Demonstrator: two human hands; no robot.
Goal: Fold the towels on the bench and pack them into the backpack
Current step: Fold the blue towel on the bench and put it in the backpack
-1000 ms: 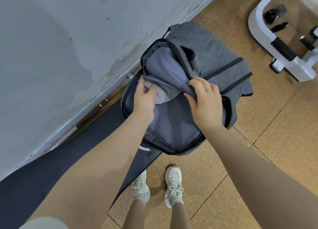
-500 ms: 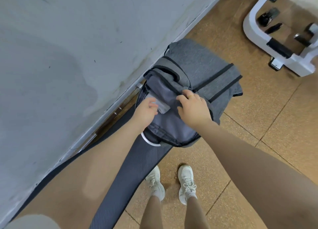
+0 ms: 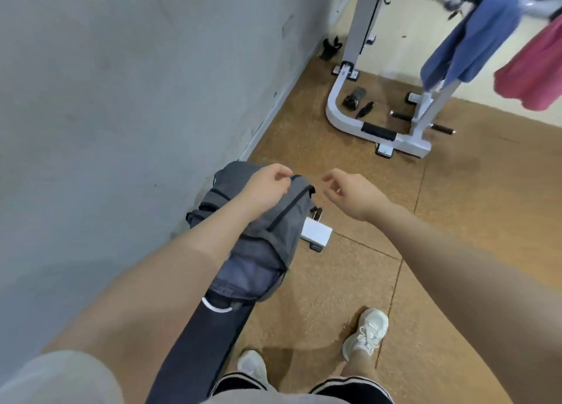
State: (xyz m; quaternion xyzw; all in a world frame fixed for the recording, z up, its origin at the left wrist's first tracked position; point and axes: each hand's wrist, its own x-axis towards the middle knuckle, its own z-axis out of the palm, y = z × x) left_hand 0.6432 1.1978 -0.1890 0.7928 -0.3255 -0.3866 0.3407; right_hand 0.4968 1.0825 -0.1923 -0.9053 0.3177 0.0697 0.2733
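A grey backpack (image 3: 275,230) lies on the far end of a black padded bench (image 3: 203,333), its lining showing at the near end. My left hand (image 3: 266,189) hovers over the backpack's top, fingers curled right beside its upper edge; whether they pinch the fabric is unclear. My right hand (image 3: 349,192) is off the bag to the right, above the floor, fingers loosely curled and holding nothing. A blue towel (image 3: 468,35) and a pink towel (image 3: 535,72) hang from a white frame at the top right.
A grey wall (image 3: 121,99) runs along the left, close to the bench. A white gym machine base (image 3: 343,124) with small black parts stands on the cork floor (image 3: 456,221) ahead. The bench's white foot (image 3: 316,232) juts out beside the backpack. My shoes (image 3: 366,332) are below.
My view has lifted from the bag toward the room. My right hand has let go of the backpack opening and moved right. The opening now lies flatter and less spread.
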